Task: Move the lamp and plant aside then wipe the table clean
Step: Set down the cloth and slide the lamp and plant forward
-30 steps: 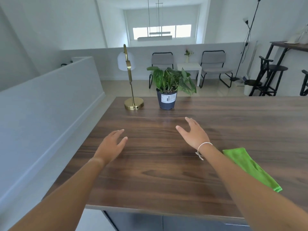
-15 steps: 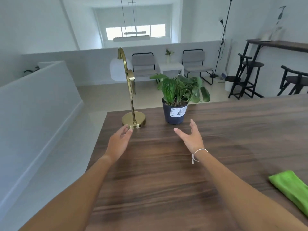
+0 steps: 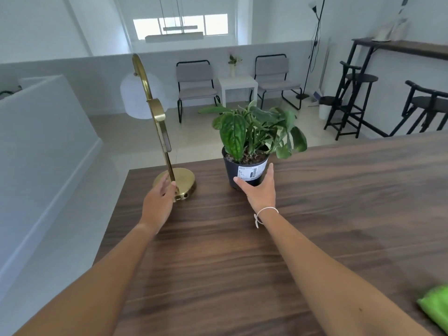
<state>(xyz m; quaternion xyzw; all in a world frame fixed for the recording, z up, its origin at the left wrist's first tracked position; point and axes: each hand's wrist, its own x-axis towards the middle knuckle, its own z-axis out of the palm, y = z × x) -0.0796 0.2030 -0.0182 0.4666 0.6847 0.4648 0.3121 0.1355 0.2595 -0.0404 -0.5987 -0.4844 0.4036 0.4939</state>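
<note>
Brass lamp (image 3: pixel 167 151) and potted plant (image 3: pixel 249 146) upright on table (image 3: pixel 242 263).

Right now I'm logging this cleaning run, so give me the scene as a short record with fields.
table: dark wood, not yet wiped
lamp: brass, upright, far left corner
plant: dark pot, right of lamp
left hand: open, at lamp base
right hand: open, at pot front, not clearly gripping
cloth: green, right edge of view, untouched

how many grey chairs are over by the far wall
2. One grey chair stands left of the small white side table, the other grey chair right of it. More may be hidden outside the view.
</note>
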